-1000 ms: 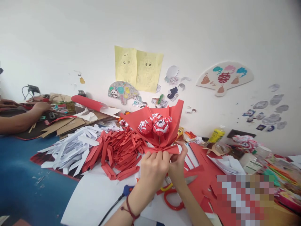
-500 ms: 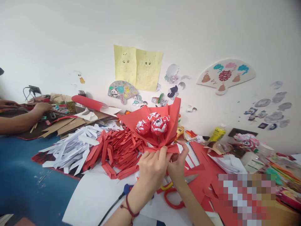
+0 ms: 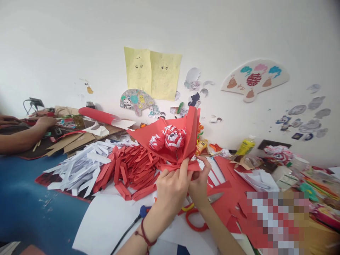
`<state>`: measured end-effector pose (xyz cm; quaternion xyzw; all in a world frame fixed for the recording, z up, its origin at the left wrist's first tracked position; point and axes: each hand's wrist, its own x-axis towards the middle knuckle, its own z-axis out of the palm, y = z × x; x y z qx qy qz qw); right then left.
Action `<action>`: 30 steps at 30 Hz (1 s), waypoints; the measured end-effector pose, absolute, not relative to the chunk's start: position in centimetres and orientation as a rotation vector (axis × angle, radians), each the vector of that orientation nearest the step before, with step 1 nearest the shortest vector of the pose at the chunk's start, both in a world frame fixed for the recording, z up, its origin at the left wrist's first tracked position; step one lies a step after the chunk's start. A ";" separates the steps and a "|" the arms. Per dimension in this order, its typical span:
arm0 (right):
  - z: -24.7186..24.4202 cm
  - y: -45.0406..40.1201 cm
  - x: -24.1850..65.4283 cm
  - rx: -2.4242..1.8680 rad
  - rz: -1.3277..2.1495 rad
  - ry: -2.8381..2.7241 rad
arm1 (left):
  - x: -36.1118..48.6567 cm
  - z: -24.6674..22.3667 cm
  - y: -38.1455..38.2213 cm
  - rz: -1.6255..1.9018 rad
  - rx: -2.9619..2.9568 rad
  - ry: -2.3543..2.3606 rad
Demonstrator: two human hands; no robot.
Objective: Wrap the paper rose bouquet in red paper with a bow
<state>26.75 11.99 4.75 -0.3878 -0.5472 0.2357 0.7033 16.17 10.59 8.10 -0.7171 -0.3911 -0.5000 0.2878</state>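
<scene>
Head view. Wall [image 3: 79, 35]: plain, pale, filling the upper half of the frame. Two yellow sheets [image 3: 166, 76] with pencilled eyes are hanging at upper centre; a small panda-patterned fan [image 3: 136, 101] is overlapping their lower left edge. A larger white fan [image 3: 256, 79], with a red character and coloured clouds, is hanging at upper right. Paper cut-outs [image 3: 309, 125] are dotting the wall at far right.

Bench [image 3: 29, 194]: blue at lower left, littered with scraps. White paper strips [image 3: 77, 166] are lying heaped left of centre; red paper strips [image 3: 138, 164] are lying against them. A red roll [image 3: 97, 115] is resting beyond, near cardboard pieces [image 3: 70, 141]. Another person's hand [image 3: 47, 122] is appearing at the left edge. A white sheet [image 3: 106, 219] is covering the lower centre, bearing a blue tool [image 3: 145, 211] with a black cord and red-handled scissors [image 3: 191, 224], partly hidden. Red sheets [image 3: 225, 164], a yellow bottle [image 3: 245, 146] and a red-and-white rosette [image 3: 278, 156] are crowding the right. A patch at lower right is showing only as coloured blocks.

Bouquet [image 3: 190, 138]: one, red paper wrap around red-and-white paper flowers, standing open-side up at centre. The left hand [image 3: 172, 187], with a cord bracelet [image 3: 145, 233] at the wrist, is clamping its gathered base; the right hand [image 3: 198, 184] is pinching the base just beside, fingers bent.
</scene>
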 end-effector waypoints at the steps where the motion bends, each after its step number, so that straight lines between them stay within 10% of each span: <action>1: 4.8 12.0 26.8 -0.864 0.519 -1.220 | 16.2 8.2 10.6 -1.338 -1.917 -1.050; 30: 4.5 11.9 27.3 -0.883 0.432 -1.231 | 17.0 8.6 10.1 -1.303 -2.017 -1.131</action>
